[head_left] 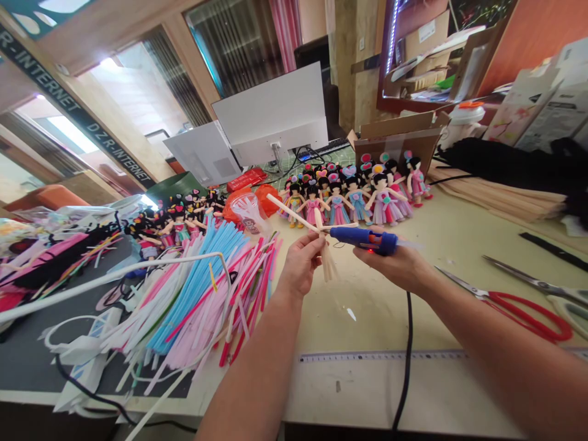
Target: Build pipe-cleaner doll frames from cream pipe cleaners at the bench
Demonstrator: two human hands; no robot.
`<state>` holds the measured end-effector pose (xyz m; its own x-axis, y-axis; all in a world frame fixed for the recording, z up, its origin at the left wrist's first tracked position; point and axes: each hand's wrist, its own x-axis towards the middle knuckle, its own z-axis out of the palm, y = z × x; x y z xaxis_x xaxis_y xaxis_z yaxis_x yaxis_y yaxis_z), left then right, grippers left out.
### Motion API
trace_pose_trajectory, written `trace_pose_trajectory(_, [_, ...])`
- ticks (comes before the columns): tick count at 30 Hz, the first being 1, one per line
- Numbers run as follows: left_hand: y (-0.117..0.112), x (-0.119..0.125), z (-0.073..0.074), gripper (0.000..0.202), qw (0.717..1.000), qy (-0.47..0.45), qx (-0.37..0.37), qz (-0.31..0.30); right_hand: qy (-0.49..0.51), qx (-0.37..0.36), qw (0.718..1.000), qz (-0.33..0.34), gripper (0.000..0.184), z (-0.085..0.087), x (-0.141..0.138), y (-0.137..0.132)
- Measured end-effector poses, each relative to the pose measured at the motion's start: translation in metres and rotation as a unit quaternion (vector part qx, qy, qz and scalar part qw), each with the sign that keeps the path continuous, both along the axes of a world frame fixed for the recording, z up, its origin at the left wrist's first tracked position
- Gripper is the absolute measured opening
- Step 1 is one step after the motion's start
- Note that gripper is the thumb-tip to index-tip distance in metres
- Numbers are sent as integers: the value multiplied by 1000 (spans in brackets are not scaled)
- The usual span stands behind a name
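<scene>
Sticks (pixel 316 236) sit pinched in our left hand (pixel 301 263), crossed joint turned toward the glue gun (pixel 362 239) our right hand (pixel 397 263) clasps, nozzle meeting that grip.

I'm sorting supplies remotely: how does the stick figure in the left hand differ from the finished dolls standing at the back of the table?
The stick figure is bare, pale sticks crossed together; the finished dolls wear coloured dresses and have black hair with ornaments. The stick figure is held up in the left hand, beside the glue gun in the right hand; the dolls stand in a crowd on the table. Both have outstretched arms.
</scene>
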<state>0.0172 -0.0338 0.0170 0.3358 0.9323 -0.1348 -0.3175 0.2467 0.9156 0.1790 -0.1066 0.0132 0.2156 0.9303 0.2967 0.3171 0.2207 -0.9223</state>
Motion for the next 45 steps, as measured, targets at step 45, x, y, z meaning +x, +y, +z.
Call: trace_pose_trajectory(45, [3,-2,-1,22,999,-43,-26,-16,27,-10,999,-35,23,2,-2,1])
